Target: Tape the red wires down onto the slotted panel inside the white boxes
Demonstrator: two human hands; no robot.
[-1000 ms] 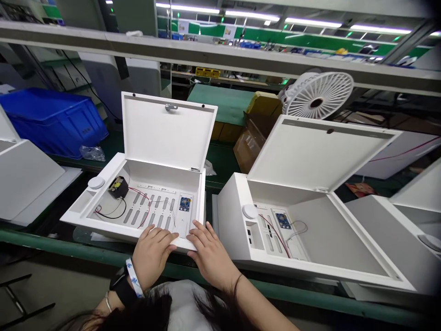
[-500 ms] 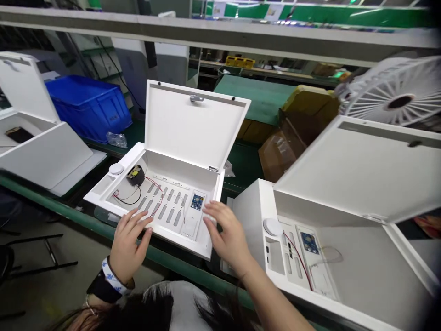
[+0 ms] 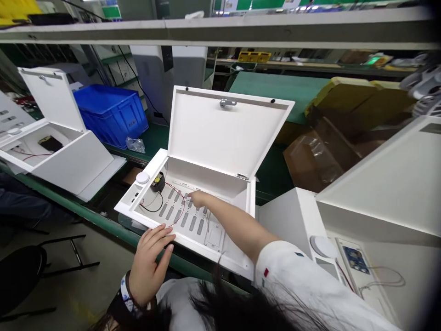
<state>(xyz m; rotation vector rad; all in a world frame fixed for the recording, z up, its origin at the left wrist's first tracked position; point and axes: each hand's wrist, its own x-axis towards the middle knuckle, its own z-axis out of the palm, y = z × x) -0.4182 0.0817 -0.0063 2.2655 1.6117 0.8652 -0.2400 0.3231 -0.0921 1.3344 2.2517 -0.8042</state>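
A white metal box [image 3: 160, 162] stands on the bench with its lid [image 3: 223, 131] raised. On its front rim rests my left hand [image 3: 151, 259], fingers stretched out and holding nothing. My right hand [image 3: 198, 198] reaches over the slotted floor of the box, its fingertips closed around the thin wires [image 3: 181, 192]; the exact grip is small and partly hidden. Left of it sit a black coil-like part [image 3: 158, 182] with a yellow label and a round white knob [image 3: 142, 177]. My right forearm covers the blue circuit board inside.
Another open white box [image 3: 299, 220] stands close on the right, with a blue board [image 3: 356, 259] inside. Further left is a similar box [image 3: 74, 161]. Behind are a blue bin [image 3: 110, 115], a plastic bag [image 3: 135, 145] and a cardboard carton [image 3: 313, 156]. A shelf beam [image 3: 220, 34] crosses overhead.
My right hand has moved from the box's right side inward and left to the wires. My left hand stays at the front rim. The view has shifted, so things appear further right.
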